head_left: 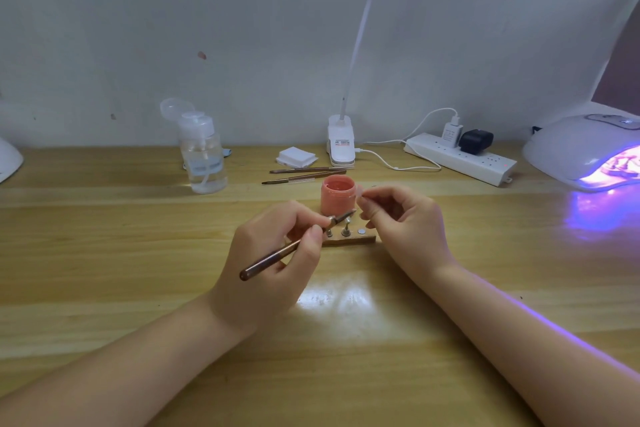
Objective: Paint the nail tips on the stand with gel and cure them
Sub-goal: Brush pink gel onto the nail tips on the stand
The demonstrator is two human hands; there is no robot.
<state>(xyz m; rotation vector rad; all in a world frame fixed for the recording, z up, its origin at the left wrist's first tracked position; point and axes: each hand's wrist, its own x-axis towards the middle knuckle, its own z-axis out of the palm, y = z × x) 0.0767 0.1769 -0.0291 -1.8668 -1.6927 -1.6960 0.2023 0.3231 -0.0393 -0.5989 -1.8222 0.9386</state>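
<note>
Nearest the camera, two bare forearms reach forward over a wooden table (104,253), and a broad stretch of bare wood lies between them, up to the hands. The left hand (273,253) grips a brown brush (277,255) between thumb and curled fingers. The brush's long axis runs diagonally: its butt end points down and left toward the person, and its tip points up and right, ending just above the stand (349,240). The right hand (405,218) is held just right of the stand, and its thumb and forefinger pinch a small pale nail tip (360,191) raised beside the jar; how it is turned cannot be made out.

The stand is a low wooden strip lying left to right between the two hands, with small metal posts standing on it and one flat round disc near its right end. Just behind it stands an open pink jar of gel (338,198), upright.

Farther back, two spare brushes (304,174) lie nearly side by side, running left to right, with a stack of white pads (297,156) behind them. To the left stands a clear pump bottle (204,156). A clip lamp (341,146) stands by the wall, and a power strip (460,158) runs to its right. At the table's far right edge sits the curing lamp (585,152), which glows violet from its opening and throws light onto the wood.
</note>
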